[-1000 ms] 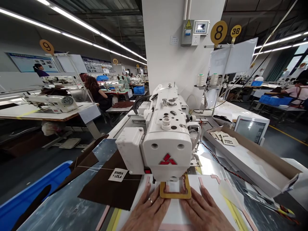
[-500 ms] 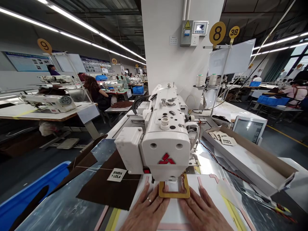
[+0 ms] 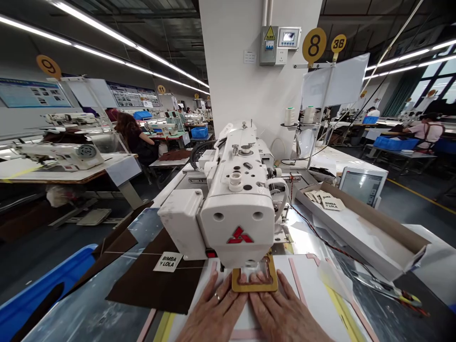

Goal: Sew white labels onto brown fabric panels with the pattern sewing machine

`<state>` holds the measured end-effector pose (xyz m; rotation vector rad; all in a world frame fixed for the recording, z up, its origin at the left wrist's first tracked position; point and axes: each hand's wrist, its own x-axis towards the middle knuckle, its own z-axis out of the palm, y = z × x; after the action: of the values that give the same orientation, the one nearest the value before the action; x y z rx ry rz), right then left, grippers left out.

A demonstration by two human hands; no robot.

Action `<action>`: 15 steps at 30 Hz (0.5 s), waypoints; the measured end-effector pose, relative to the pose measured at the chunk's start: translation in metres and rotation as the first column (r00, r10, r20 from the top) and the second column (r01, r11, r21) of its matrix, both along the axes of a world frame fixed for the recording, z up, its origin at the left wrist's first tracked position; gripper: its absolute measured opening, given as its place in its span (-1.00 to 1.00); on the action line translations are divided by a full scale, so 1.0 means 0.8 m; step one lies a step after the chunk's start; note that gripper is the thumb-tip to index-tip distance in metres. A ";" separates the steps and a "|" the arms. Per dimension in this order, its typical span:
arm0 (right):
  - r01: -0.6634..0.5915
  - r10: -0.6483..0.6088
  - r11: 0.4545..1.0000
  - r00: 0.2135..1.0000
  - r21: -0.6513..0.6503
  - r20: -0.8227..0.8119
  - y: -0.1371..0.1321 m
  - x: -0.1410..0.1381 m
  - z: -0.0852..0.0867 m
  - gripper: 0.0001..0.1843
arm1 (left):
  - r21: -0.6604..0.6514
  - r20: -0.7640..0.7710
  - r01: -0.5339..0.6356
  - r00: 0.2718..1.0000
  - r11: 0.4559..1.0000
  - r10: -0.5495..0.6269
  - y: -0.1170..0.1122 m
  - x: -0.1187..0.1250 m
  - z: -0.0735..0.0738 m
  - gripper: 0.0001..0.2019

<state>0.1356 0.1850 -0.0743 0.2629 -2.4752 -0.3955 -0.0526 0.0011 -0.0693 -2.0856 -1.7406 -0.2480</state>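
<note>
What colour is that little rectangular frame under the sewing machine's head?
Mustard yellow. The frame shows best in the head view, just below the sewing machine.

One head-worn camera looked forward and down, close over the surface [image 3: 89,308], facing the sewing machine [image 3: 238,223] head-on; the left hand [image 3: 213,318] and right hand [image 3: 285,318] sat at the frame's bottom edge, the factory hall [image 3: 171,118] receding behind.

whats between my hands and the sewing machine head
A yellow frame lies under the sewing machine; fingertips of the left hand and right hand touch its near edge. Head view.
</note>
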 end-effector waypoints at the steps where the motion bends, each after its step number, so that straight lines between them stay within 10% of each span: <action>1: 0.006 -0.006 1.000 1.000 -0.009 0.000 0.000 0.001 0.000 -0.52 | 0.003 -0.010 0.004 1.000 1.000 -0.004 0.000 0.001 0.008 -0.13; 8: 0.108 -0.109 0.994 0.994 -0.014 -0.019 0.007 0.025 0.013 -0.53 | -0.108 0.057 -0.067 0.996 0.992 0.073 -0.002 0.026 0.066 -0.08; 15: 0.097 -0.097 0.995 0.995 -0.008 -0.005 0.017 0.032 0.012 -0.52 | -0.146 0.034 -0.106 0.993 0.984 0.112 -0.004 0.029 0.067 -0.03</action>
<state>0.1609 0.1983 -0.0647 0.1389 -2.4897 -0.4269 -0.0292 -0.0019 -0.0157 -2.0879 -1.9431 -0.1387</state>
